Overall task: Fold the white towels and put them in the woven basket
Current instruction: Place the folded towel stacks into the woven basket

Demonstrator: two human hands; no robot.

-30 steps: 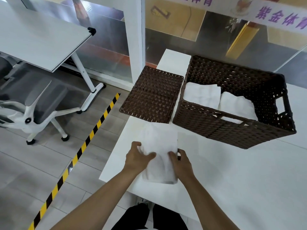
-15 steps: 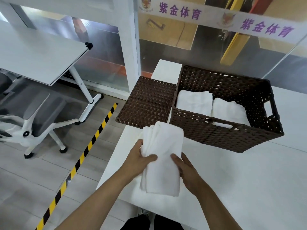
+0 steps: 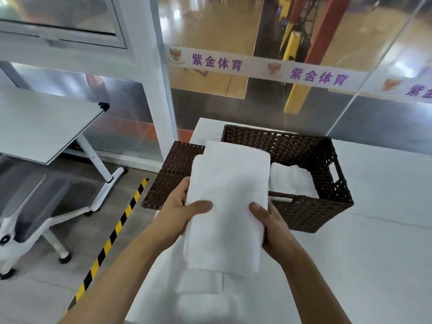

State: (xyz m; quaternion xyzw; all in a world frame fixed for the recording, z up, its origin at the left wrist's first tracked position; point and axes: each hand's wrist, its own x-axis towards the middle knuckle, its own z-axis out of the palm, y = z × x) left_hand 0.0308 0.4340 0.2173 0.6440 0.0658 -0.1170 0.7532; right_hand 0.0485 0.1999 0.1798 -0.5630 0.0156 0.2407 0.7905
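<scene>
I hold a folded white towel [image 3: 228,202] up in the air between both hands, in front of the dark woven basket [image 3: 327,160]. My left hand [image 3: 182,211] grips its left edge with the thumb on top. My right hand [image 3: 271,225] grips its right edge, thumb on the cloth. The towel's far end hangs over the basket's left part and hides it. Inside the basket on the right lies another folded white towel [image 3: 292,181].
The basket's flat woven lid [image 3: 170,176] lies left of it at the white table's [image 3: 374,230] edge. More white cloth [image 3: 201,298] lies on the table below the held towel. A glass wall stands behind. A desk and office chair stand on the floor at left, beyond striped floor tape.
Both hands have lifted the folded towel off the table and carried it up and forward, so it now overlaps the basket's left side.
</scene>
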